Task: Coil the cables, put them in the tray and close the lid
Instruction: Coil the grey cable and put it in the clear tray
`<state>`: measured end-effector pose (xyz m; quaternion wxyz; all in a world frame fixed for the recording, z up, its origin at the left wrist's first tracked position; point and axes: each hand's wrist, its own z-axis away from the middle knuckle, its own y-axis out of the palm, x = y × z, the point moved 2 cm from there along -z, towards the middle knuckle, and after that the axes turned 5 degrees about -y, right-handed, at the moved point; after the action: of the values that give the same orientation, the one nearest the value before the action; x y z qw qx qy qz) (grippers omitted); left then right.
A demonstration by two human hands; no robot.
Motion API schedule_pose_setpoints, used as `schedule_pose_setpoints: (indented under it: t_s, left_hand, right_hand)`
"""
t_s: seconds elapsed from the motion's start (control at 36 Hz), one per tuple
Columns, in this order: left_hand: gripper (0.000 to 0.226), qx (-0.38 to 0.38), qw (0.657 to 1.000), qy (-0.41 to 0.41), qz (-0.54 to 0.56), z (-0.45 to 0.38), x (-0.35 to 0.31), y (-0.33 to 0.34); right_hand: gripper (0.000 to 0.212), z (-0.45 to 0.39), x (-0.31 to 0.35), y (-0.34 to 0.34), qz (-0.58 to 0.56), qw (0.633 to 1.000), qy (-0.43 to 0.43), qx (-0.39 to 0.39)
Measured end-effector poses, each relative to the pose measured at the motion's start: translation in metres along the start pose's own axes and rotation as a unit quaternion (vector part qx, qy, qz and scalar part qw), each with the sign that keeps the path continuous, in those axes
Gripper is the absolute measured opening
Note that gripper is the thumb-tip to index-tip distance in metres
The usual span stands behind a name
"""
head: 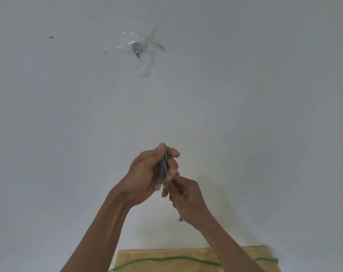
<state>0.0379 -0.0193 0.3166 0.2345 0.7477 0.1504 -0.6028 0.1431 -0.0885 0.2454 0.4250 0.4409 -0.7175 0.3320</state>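
Observation:
My left hand [147, 173] is raised in front of the white wall and is closed around a bundle of grey cable [163, 163], folded into a tight coil; a clear plug hangs from it at the bottom. Just below and to the right, my right hand [183, 195] pinches the cable's loose end, and another plug shows under that wrist. A green cable [166, 260] lies uncoiled across the wooden table [162, 254] at the bottom edge. No tray or lid is in view.
A white wall [68, 114] fills most of the view. A small metal hook [137, 49] is taped to it with clear tape, high up. Only the table's far edge shows at the bottom.

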Motion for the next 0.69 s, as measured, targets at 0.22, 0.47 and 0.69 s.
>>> schedule_pose_setpoints:
  t_s: [0.22, 0.47, 0.69]
  left_hand:
    - [0.048, -0.064, 0.987, 0.025, -0.146, -0.003, 0.001, -0.018]
    - [0.061, -0.038, 0.98, -0.021, -0.194, 0.004, 0.017, -0.026]
    - [0.082, 0.03, 0.994, -0.065, -0.077, 0.007, 0.025, 0.001]
  right_hand:
    - [0.008, 0.012, 0.016, -0.007, 0.145, 0.984, -0.102, -0.016]
    - [0.013, -0.016, 0.071, -0.038, 0.447, 0.815, -0.36, 0.082]
    - [0.01, -0.061, 0.082, -0.05, 0.224, 0.942, -0.215, 0.129]
